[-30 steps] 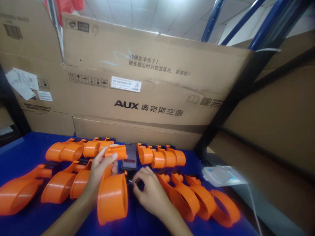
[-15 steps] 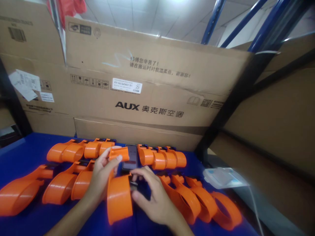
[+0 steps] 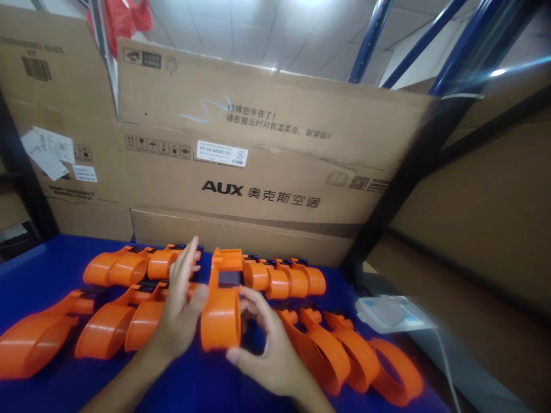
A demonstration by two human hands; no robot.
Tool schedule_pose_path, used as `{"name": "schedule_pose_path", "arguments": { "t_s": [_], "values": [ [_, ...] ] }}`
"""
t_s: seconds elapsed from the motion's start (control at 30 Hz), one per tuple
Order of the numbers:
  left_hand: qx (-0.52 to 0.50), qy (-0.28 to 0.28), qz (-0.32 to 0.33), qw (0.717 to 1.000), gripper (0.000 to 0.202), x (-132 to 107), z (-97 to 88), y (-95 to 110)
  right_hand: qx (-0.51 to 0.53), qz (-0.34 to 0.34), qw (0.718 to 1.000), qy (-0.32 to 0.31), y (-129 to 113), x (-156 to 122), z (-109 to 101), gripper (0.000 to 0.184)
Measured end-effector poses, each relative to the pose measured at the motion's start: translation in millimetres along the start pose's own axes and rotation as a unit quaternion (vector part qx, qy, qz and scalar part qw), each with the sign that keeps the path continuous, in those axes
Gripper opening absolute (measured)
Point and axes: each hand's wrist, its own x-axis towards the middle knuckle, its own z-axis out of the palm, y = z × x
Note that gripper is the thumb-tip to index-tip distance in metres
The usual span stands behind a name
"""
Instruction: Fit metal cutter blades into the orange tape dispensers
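- The blue worktop [image 3: 193, 381] runs beneath your fingers, cardboard [image 3: 275, 223] standing upright beyond them.
- Your right hand [image 3: 275, 347] has its fingers curled onto the right edge of the orange ring piece [image 3: 220, 330], thumb low, fingertips higher; they appear to grip it.
- Your left hand [image 3: 181, 312] is spread, its fingers extended just left of the piece; whether its thumb touches, you cannot tell from here.
- Expect the piece to be light, stiff, probably plastic; the glossy curve may slip, and the thin band could flex if you squeeze hard.
- Take hold by the ring's rim or the short crossbar [image 3: 228, 260], above your right fingertips.
- Half a second ago your left fingers held that crossbar; now they are off it, and the piece sits further right, more upright.
- Beyond your fingers, partly hidden behind the piece, lies a phone [image 3: 229, 279]; similar orange pieces [image 3: 105, 332] stand in rows to both sides.
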Motion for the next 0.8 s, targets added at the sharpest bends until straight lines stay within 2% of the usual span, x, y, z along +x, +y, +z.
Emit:
{"name": "schedule_pose_path", "arguments": {
  "t_s": [0.07, 0.1, 0.17, 0.33, 0.5, 0.57, 0.67, 0.8],
  "values": [
    [0.084, -0.072, 0.126, 0.986, 0.079, -1.1, -4.3, 4.3, -0.005, 0.006, 1.0, 0.026, 5.5, 2.7, -0.5, 0.077],
    [0.118, -0.125, 0.162, 0.972, 0.081, -1.3, -5.4, 7.3, -0.006, 0.005, 1.0, 0.03, 7.6, 3.8, -0.9, 0.076],
    [0.163, -0.201, 0.189, 0.947, 0.084, -0.8, -5.6, 13.4, -0.004, -0.002, 1.0, 0.028, 10.7, 4.8, -2.5, 0.076],
    [0.196, -0.25, 0.191, 0.929, 0.092, 4.0, -5.2, 18.1, -0.015, -0.016, 1.0, 0.008, 15.9, 3.1, -10.2, 0.075],
    [0.252, -0.288, 0.206, 0.901, 0.078, 18.1, -22.5, 17.6, 0.008, -0.008, 1.0, -0.028, 21.3, 6.0, -14.6, 0.066],
    [0.289, -0.293, 0.205, 0.888, 0.076, 31.1, -33.8, 18.5, 0.011, -0.013, 1.0, -0.009, 22.0, 8.6, -14.0, 0.062],
    [0.342, -0.304, 0.171, 0.873, 0.073, 58.3, -48.8, 15.5, 0.011, -0.021, 0.999, 0.035, 21.9, 11.3, -13.6, 0.048],
    [0.369, -0.338, 0.143, 0.854, 0.072, 91.9, -54.2, -1.8, 0.005, -0.02, 0.997, 0.077, 22.2, 12.3, -15.6, 0.034]
  ]
}}
